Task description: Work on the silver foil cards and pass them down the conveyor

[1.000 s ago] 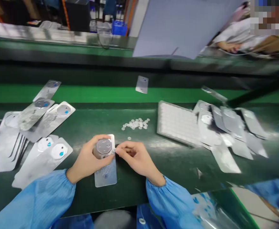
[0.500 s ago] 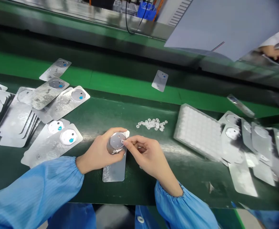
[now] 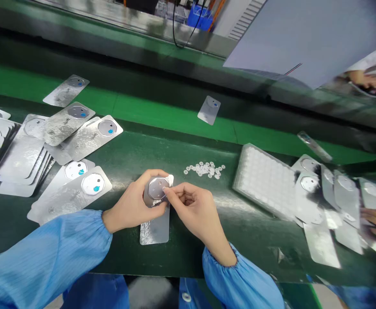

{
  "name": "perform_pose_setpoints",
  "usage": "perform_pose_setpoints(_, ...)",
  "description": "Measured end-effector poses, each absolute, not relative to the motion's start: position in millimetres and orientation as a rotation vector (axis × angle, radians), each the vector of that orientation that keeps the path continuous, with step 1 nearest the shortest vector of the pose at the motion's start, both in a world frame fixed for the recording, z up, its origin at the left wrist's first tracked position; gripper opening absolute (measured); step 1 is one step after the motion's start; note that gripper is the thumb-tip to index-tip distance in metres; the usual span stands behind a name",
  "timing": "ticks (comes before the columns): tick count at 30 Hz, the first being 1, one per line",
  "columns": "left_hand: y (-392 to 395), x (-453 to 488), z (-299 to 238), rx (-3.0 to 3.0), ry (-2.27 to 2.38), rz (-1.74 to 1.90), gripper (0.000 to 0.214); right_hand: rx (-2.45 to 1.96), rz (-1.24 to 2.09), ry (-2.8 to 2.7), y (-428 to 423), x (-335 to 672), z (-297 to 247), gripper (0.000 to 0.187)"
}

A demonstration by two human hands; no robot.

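The left hand [image 3: 130,205] is half open, its thumb and fingers curved around the dial [image 3: 157,188] of a panel [image 3: 154,228], nearer than the rings [image 3: 206,168]. The right hand [image 3: 166,191] pinches at the dial's edge, fingertips together; contents unclear.

The silvery panel [image 3: 155,229] (round-cornered) bears a grey disc [image 3: 156,187].
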State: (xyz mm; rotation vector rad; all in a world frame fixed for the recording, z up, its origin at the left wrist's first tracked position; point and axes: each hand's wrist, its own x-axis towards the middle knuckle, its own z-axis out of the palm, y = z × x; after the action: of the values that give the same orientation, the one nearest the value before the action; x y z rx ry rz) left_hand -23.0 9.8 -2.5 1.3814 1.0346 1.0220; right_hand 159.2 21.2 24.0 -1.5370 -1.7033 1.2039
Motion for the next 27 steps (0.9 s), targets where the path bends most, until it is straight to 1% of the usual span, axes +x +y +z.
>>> perform_pose_setpoints(2, 9, -24, -2, 1.25, 0.959, 1.026, 0.045, -1.558, 1.243, -1.673, 24, 161, 23, 0.045)
perform_pose_setpoints(5, 8, -26, -1, 1.079, 0.88, 0.992, 0.042, -1.606, 1.319, -1.59, 33, 165, 19, 0.053)
perform_pose_setpoints(7, 10, -25, 0, 1.025, 0.889, 0.991, 0.045, -1.57, 1.42, -1.513, 40, 167, 16, 0.058)
perform_pose_setpoints(10, 17, -25, 1, 0.936, 0.951, 1.041, 0.057, -1.444, 1.595, -1.395, 48, 170, 13, 0.06)
perform_pose_setpoints(12, 21, -24, 0, 0.892, 1.001, 1.085, 0.06, -1.378, 1.629, -1.38, 47, 172, 12, 0.063)
perform_pose_setpoints(13, 21, -23, -1, 0.874, 1.018, 1.106, 0.058, -1.349, 1.633, -1.414, 44, 172, 12, 0.063)
perform_pose_setpoints(16, 16, -19, -4, 0.751, 0.977, 1.162, 0.055, -1.281, 1.718, -1.625, 26, 168, 8, 0.054)
perform_pose_setpoints(19, 17, -20, -5, 0.664, 0.896, 1.217, 0.063, -1.235, 1.808, -1.717, 14, 161, 7, 0.053)
perform_pose_setpoints(21, 29, -35, 0, 0.772, 0.904, 1.253, 0.069, -1.195, 1.799, -1.714, 25, 155, 14, 0.055)
perform_pose_setpoints(23, 49, -64, 14, 1.009, 1.041, 1.303, 0.069, -1.178, 1.74, -1.731, 55, 144, 29, 0.058)
perform_pose_setpoints(24, 62, -84, 23, 1.152, 1.187, 1.316, 0.064, -1.188, 1.686, -1.732, 75, 137, 39, 0.058)
perform_pose_setpoints(25, 76, -106, 34, 1.294, 1.381, 1.32, 0.054, -1.211, 1.623, -1.715, 97, 128, 51, 0.058)
perform_pose_setpoints(27, 105, -150, 59, 1.489, 1.802, 1.21, 0.037, -1.254, 1.517, -1.646, 138, 107, 72, 0.056)
